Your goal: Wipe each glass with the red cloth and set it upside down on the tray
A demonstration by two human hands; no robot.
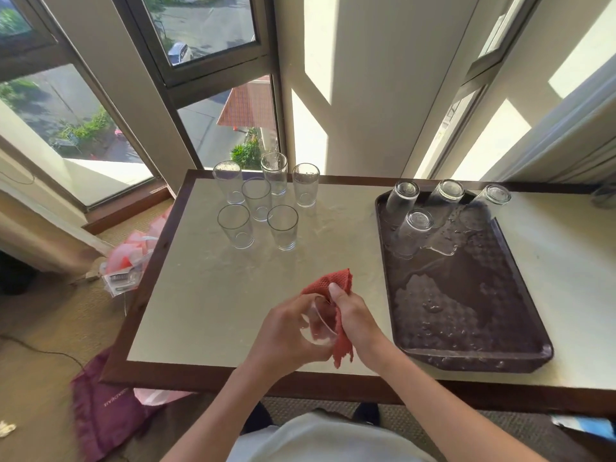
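The clear drinking glass (pixel 318 323) being wiped is half hidden. The left hand (pixel 286 331) curls around its wall and the red waffle-weave cloth (pixel 336 283) covers its right side, so I cannot tell how far the cloth reaches inside. The right hand (pixel 355 316) clenches the cloth against the glass, thumb up. Both hands are above the near middle of the cream-topped table with a dark wooden border (pixel 206 278). Six upright clear glasses (pixel 256 199) stand bunched at the far left of the table. Four upturned clear glasses (pixel 413 231) sit at the far end of the dark brown plastic tray (pixel 473 361) on the right, three in a row and one nearer. Pools of water lie on the tray floor. On the carpet to the left are a pink plastic bag (pixel 133 258) and a blurred maroon bag (pixel 100 411), which the table edge partly covers.
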